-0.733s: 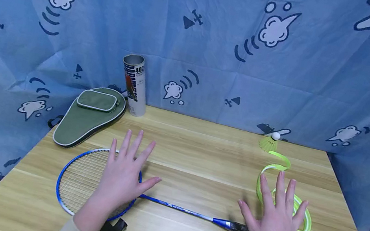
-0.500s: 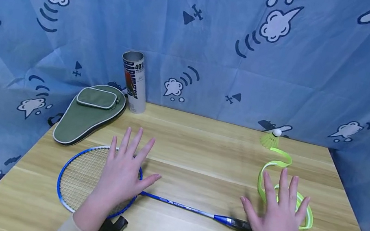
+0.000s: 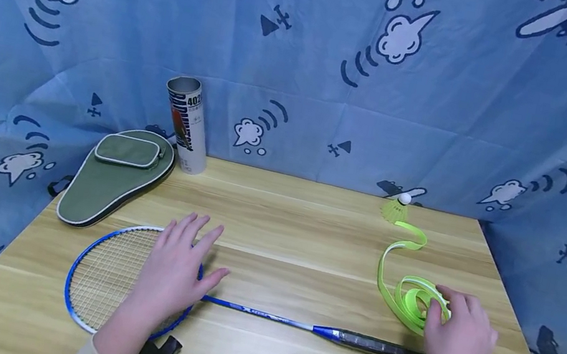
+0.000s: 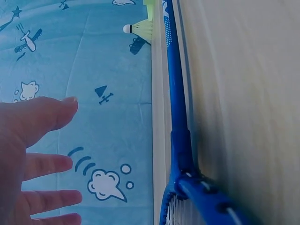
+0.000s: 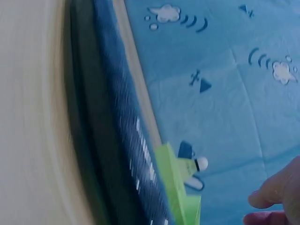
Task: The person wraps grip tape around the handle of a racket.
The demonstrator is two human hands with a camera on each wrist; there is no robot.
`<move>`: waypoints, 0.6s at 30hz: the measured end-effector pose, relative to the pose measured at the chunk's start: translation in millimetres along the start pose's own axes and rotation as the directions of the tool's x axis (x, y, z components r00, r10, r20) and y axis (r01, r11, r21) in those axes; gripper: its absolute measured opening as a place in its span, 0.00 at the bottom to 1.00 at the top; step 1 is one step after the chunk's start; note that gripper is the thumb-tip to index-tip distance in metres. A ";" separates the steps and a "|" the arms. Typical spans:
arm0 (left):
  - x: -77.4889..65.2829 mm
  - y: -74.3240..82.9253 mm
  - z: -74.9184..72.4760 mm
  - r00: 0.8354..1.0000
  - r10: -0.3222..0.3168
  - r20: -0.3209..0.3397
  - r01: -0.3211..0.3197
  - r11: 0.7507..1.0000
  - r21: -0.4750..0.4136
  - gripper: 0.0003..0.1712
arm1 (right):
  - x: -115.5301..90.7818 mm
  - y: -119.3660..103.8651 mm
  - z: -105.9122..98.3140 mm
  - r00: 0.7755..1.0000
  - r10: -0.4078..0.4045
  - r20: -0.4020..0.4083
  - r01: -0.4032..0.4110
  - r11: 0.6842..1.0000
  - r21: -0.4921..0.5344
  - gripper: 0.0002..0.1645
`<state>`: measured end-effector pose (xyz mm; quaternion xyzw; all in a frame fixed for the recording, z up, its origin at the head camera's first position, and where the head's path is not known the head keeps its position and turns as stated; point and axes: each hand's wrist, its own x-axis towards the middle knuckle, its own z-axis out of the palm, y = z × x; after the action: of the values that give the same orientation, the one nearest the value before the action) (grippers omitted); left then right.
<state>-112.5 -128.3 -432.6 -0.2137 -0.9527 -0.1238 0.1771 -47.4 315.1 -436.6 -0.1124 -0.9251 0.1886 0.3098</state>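
Observation:
A blue badminton racket (image 3: 259, 313) lies across the table, its strung head at left and its dark handle at right. My left hand (image 3: 172, 271) hovers over the right part of the racket head, fingers extended and holding nothing; in the left wrist view its thumb and fingers stand apart. My right hand (image 3: 463, 335) is beside a loosely coiled neon green strip (image 3: 412, 301), above the end of the racket handle. Its thumb and bent fingers are parted at the coil's right side. In the right wrist view the thumb and a finger show nothing between them.
At back left lie a green racket-shaped case (image 3: 114, 185) and a tall shuttlecock tube (image 3: 187, 125), standing upright. A yellow shuttlecock (image 3: 396, 209) is at the back right, by the strip's far end. A blue printed curtain (image 3: 314, 68) hangs behind the wooden table (image 3: 265, 218).
My right hand has moved right and its spread fingers have bent beside the green coil. The left hand's fingers have drawn a little closer together. The head view has shifted slightly right.

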 end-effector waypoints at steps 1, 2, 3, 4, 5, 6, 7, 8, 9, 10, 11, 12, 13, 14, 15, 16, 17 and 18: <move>-0.1 0.3 -0.3 1.000 -0.001 0.003 0.001 1.000 0.000 0.43 | 0.6 3.6 -1.0 1.000 0.008 0.013 -0.008 1.000 -0.010 0.13; -0.3 0.7 -0.3 1.000 -0.003 0.007 0.003 1.000 -0.003 0.43 | 0.9 6.6 -1.8 0.999 0.015 0.031 -0.014 1.000 -0.022 0.12; 0.1 0.9 -0.4 1.000 -0.004 0.012 0.004 1.000 -0.003 0.43 | 1.3 9.3 -2.0 0.999 0.018 0.048 -0.016 0.999 -0.034 0.12; -0.8 0.6 -0.4 1.000 -0.008 0.018 0.008 1.000 -0.001 0.43 | 1.4 11.0 -0.8 0.997 0.017 0.069 -0.014 0.999 -0.045 0.12; -1.7 0.3 -0.5 1.000 -0.011 0.022 0.011 1.000 -0.001 0.43 | 1.5 12.0 0.5 0.996 0.017 0.091 -0.012 0.999 -0.051 0.12; -2.6 0.2 -0.6 1.000 -0.013 0.026 0.013 1.000 -0.001 0.42 | 1.4 12.8 1.9 0.993 0.016 0.116 -0.009 0.998 -0.058 0.12; -3.7 0.0 -0.4 0.999 -0.016 0.032 0.016 1.000 -0.001 0.42 | 1.2 13.3 3.4 0.990 0.015 0.142 -0.006 0.998 -0.064 0.13; -4.7 0.0 -0.1 0.999 -0.017 0.038 0.017 1.000 -0.005 0.42 | 1.0 13.9 5.1 0.985 0.013 0.172 -0.001 0.997 -0.071 0.13; -5.7 0.1 0.3 0.999 -0.016 0.046 0.016 1.000 -0.004 0.41 | 1.0 14.7 6.8 0.978 0.014 0.206 0.002 0.997 -0.076 0.14; -6.8 0.4 0.7 0.998 -0.014 0.058 0.014 1.000 -0.004 0.41 | 0.8 15.3 8.6 0.971 0.015 0.239 0.005 0.997 -0.083 0.15; -8.1 0.9 1.3 0.997 -0.009 0.072 0.010 1.000 -0.006 0.40 | 0.6 16.0 10.3 0.963 0.015 0.269 0.009 0.996 -0.088 0.16; -9.2 1.7 2.3 0.996 -0.002 0.090 0.003 1.000 -0.007 0.39 | 0.1 16.8 12.0 0.956 0.013 0.293 0.014 0.996 -0.089 0.17; -10.1 2.7 3.6 0.994 0.008 0.111 -0.007 1.000 -0.009 0.38 | -0.3 17.4 13.4 0.950 0.012 0.313 0.017 0.996 -0.090 0.18; -10.6 4.0 5.2 0.991 0.024 0.135 -0.023 1.000 -0.014 0.37 | -0.7 18.2 14.7 0.946 0.008 0.325 0.023 0.995 -0.092 0.19; -10.8 5.8 6.9 0.987 0.045 0.157 -0.042 0.999 -0.022 0.34 | -1.2 18.9 15.8 0.943 0.005 0.332 0.028 0.995 -0.095 0.19; -10.5 7.9 8.9 0.981 0.070 0.179 -0.065 0.997 -0.037 0.32 | -1.9 19.7 16.7 0.943 0.000 0.332 0.034 0.995 -0.096 0.20; -10.1 10.1 11.1 0.975 0.096 0.199 -0.087 0.995 -0.051 0.30 | -2.4 20.5 17.4 0.945 -0.007 0.327 0.040 0.995 -0.093 0.20; -9.5 12.1 13.5 0.968 0.122 0.217 -0.110 0.992 -0.065 0.28 | -3.1 21.2 18.0 0.945 -0.011 0.326 0.044 0.995 -0.093 0.20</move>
<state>-102.8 -116.9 -446.6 -0.2861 -0.9487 -0.1138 0.0713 -54.2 328.3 -460.4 -0.0820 -0.9732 0.1540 0.1499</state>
